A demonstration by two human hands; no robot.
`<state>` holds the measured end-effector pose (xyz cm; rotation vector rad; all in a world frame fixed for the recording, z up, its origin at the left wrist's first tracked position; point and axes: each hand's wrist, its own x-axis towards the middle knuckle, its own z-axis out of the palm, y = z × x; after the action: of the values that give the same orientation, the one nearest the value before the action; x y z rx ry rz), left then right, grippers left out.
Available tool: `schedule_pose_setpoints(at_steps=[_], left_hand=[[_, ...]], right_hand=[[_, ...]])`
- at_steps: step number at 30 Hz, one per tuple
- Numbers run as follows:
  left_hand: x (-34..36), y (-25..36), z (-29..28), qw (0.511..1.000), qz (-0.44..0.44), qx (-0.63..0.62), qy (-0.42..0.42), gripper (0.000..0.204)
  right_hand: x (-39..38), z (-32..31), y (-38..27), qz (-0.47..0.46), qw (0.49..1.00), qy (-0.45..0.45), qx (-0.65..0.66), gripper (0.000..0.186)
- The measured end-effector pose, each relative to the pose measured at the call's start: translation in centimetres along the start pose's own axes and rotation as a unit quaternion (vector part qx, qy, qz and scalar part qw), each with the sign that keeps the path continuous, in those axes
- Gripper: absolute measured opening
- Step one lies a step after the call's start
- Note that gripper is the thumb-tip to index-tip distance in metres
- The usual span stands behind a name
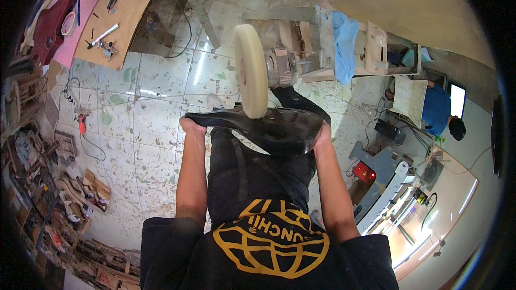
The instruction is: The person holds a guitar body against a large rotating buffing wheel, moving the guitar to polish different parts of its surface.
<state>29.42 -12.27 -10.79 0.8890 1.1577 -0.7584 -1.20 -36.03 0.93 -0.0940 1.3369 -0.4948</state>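
A glossy black curved piece (287, 131) stretches across in front of my body, narrow at its left end and broad at its right. My left hand (192, 125) is closed on the narrow end. At the broad end, my right hand (322, 137) grips the edge, with most of its fingers hidden behind the piece. A pale yellow buffing wheel (252, 70) stands upright beyond it. The wheel's lower rim overlaps the piece's upper surface; whether they touch, I cannot tell for sure.
The wheel's motor (280, 67) sits on a wooden stand (328, 43) draped with a blue cloth (345, 43). At upper left is a workbench (129, 11) with tools and a dark red body-shaped piece (56, 27). Wood scraps (70, 198) line the left. Another person (436, 108) sits at far right.
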Motion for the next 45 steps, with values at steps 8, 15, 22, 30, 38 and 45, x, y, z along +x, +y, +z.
schedule_pose_setpoints(at_steps=[8, 15, 22, 30, 38, 45], left_hand=[[-4.0, -1.8, 2.4, 0.997, -0.039, 0.000, -0.061, 0.051], [-4.0, -3.4, 2.9, 0.995, -0.055, -0.011, -0.088, 0.051], [-3.4, -3.5, 2.6, 0.992, -0.067, 0.000, -0.111, 0.052], [-5.5, -4.5, 4.0, 0.991, -0.075, -0.002, -0.114, 0.052], [-3.9, -5.8, 2.4, 0.989, -0.104, -0.024, -0.101, 0.050], [-3.4, -7.9, 2.2, 0.985, -0.120, 0.009, -0.123, 0.042]], right_hand=[[-6.1, 2.6, -1.9, -0.092, 0.990, 0.082, -0.070, 0.039], [-5.8, -1.5, -3.5, -0.101, 0.993, 0.047, -0.038, 0.039], [-7.2, -1.8, -3.1, -0.086, 0.995, 0.044, -0.030, 0.038], [-8.9, -1.7, -3.5, -0.117, 0.992, 0.037, -0.032, 0.035], [-11.4, -1.2, -4.4, -0.159, 0.983, 0.075, -0.043, 0.032], [-12.4, -3.5, -5.3, -0.194, 0.978, 0.066, -0.030, 0.032]])
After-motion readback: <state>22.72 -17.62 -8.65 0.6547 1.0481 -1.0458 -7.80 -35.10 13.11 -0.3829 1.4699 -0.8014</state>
